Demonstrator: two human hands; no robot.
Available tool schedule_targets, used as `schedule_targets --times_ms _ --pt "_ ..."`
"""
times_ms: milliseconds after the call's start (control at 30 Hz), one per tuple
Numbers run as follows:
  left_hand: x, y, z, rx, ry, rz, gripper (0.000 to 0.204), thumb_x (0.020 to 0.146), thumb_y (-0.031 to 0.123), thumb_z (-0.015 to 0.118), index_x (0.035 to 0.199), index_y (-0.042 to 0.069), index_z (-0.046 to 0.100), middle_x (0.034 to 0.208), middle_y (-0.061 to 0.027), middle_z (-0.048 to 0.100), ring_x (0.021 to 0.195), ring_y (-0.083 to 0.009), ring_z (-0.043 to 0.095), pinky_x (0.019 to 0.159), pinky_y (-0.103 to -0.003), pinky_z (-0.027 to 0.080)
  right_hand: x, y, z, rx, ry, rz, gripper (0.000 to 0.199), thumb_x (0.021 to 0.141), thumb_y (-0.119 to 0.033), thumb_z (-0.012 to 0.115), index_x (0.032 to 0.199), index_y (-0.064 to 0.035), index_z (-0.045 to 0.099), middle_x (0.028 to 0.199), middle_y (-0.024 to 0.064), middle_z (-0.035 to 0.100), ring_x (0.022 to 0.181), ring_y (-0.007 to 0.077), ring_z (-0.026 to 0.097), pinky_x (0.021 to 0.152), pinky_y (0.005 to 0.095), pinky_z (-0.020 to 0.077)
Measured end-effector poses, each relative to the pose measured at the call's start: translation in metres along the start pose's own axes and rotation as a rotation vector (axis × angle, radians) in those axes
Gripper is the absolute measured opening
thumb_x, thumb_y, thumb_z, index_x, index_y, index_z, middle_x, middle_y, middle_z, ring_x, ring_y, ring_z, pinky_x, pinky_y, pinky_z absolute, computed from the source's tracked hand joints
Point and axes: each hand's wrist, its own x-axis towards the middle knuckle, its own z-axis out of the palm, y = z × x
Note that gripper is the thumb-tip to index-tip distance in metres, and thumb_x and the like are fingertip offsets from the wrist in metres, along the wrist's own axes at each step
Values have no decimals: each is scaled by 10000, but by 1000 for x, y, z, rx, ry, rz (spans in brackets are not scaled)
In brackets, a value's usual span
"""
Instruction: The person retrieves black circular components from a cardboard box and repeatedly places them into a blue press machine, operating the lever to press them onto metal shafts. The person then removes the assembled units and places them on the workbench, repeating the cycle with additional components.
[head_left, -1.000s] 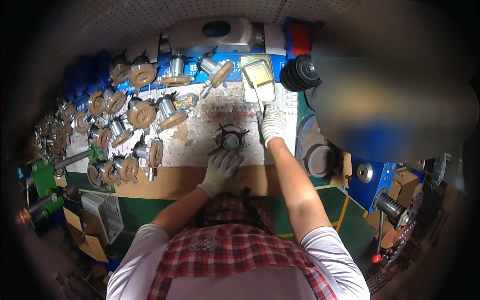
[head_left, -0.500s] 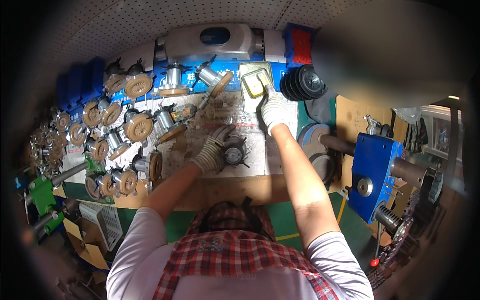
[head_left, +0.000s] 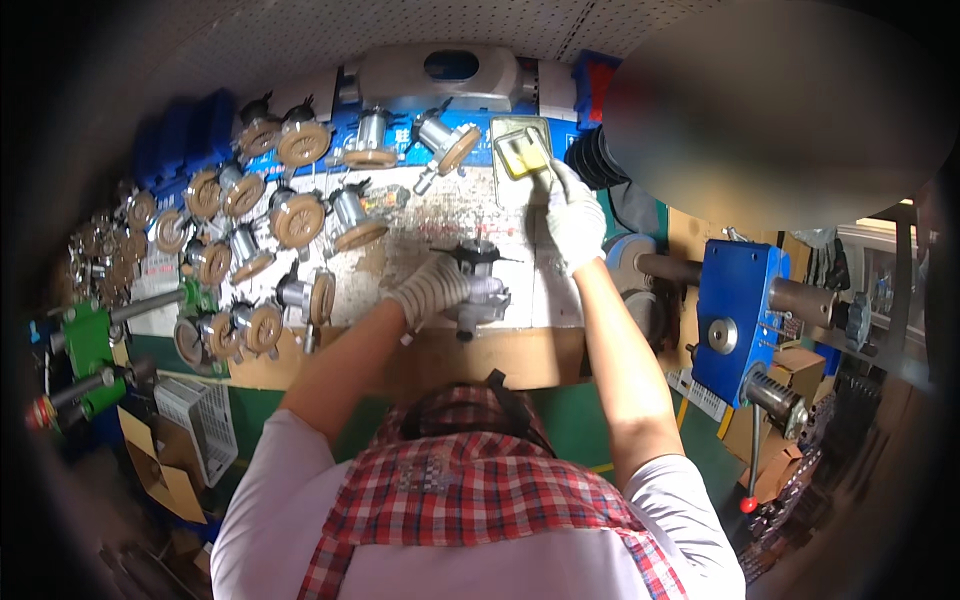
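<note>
A shallow rectangular metal tin (head_left: 520, 150) sits at the back of the worn white worktop (head_left: 500, 215), holding a yellowish sponge-like pad (head_left: 524, 153). To the left, many small metal motors with tan disc ends (head_left: 300, 215) crowd the bench; a blue machine block (head_left: 735, 310) stands at right. The person's white-gloved right hand (head_left: 572, 215) reaches to the tin, fingertips touching the pad; its exact grip cannot be told. The white-gloved left hand (head_left: 432, 290) is curled around a grey metal motor assembly (head_left: 478, 285) near the bench's front edge.
</note>
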Motion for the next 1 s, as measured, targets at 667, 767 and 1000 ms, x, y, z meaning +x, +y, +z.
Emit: schedule_targets --times_ms 667,767,1000 --pt "-65 116 19 -4 -4 -150 363 850 278 836 1088 48 686 971 -16 709 903 -119 648 808 -309 545 -75 -33 -123 -24 -363 -246 292 978 -151 534 1216 -166 702 851 108 705 764 293 673 705 389 542" --pt "-68 126 23 -416 -89 -336 394 845 299 846 1091 54 658 954 -10 700 930 -116 658 819 -304 544 -59 -30 -119 241 -731 49 277 1010 -177 521 1200 -79 698 815 98 713 683 220 668 682 342 534" --pt "-29 39 8 -99 -11 -136 571 842 407 825 1264 66 649 1083 -53 716 985 -170 657 905 -346 534 -27 16 -47 145 -433 223 419 1059 -319 459 1255 8 633 990 193 727 880 319 696 799 404 538"
